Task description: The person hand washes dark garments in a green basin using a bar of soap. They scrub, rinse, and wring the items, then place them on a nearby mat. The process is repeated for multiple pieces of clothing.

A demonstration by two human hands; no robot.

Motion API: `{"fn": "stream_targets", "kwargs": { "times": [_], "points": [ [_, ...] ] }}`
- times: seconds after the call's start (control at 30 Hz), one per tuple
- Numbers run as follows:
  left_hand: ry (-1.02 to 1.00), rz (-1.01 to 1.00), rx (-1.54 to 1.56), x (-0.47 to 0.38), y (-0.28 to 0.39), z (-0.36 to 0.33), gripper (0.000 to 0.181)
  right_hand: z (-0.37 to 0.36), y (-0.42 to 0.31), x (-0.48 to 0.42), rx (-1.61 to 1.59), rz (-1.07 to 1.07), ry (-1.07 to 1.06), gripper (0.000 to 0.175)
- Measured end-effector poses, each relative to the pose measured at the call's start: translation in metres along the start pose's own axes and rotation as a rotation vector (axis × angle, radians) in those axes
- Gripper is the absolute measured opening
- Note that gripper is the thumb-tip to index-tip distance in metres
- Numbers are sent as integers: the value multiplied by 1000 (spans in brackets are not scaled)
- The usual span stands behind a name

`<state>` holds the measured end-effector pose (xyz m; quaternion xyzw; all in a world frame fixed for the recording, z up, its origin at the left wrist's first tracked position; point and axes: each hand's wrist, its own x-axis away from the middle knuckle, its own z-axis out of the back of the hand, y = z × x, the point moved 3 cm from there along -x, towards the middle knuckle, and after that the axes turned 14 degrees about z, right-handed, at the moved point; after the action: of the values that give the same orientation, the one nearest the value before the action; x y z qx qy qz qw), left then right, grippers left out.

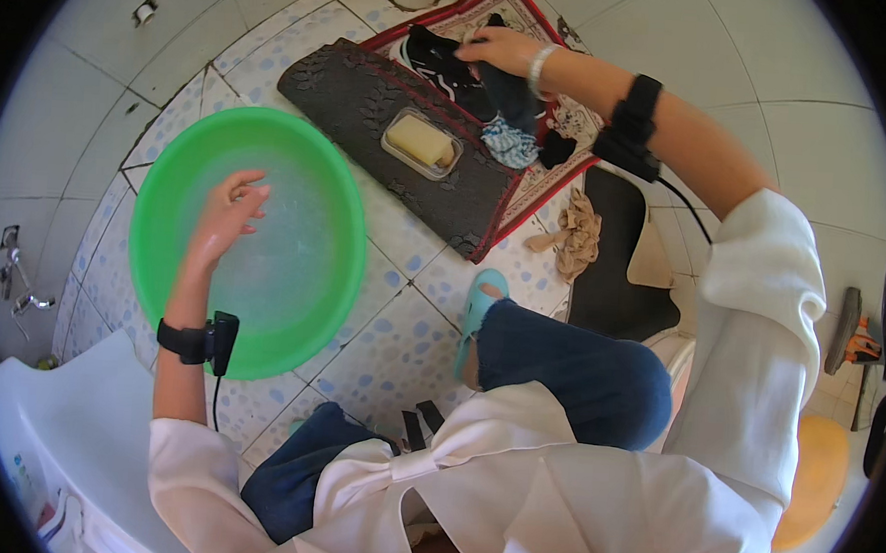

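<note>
My left hand [228, 213] is over a green plastic basin [138, 238] of cloudy water [288, 223], its fingers apart and holding nothing. Farther right, my right hand [504, 51] grips a dark cloth item [511, 92], perhaps a sock, which hangs over black fabric with white markings [439, 62]. Just below lie a blue-and-white cloth bundle [510, 142] and a small black one [557, 148]. A yellowish bar of soap [420, 139] rests in a clear plastic dish [398, 154] on the folded dark mat [333, 83]. Crumpled beige fabric [578, 235] lies nearer, on the right.
A red-bordered patterned rug [541, 191] extends from under the dark mat over tiled floor [380, 326]. A black-topped object [609, 263] stands beside the beige fabric. On the left are a wall tap [32, 300] and a white basin-like fixture [69, 384]. Tiled walls curve around.
</note>
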<state>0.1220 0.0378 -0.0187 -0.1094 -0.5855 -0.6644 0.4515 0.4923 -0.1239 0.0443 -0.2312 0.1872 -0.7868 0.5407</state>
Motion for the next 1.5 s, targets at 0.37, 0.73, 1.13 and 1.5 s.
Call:
{"fn": "stream_targets", "kwargs": {
  "times": [0.37, 0.73, 1.13, 1.5],
  "points": [
    [152, 186, -261, 24, -40, 72, 42, -24, 239, 146, -454, -672, 211, 55],
    [140, 237, -308, 17, -76, 66, 35, -65, 202, 118, 468, -86, 186, 41],
    [87, 223, -397, 31, -92, 63, 31, -80, 289, 267, 202, -605, -280, 49],
    [13, 126, -384, 19, -87, 33, 33, -226, 224, 342, 201, -675, 400, 34]
  ]
}}
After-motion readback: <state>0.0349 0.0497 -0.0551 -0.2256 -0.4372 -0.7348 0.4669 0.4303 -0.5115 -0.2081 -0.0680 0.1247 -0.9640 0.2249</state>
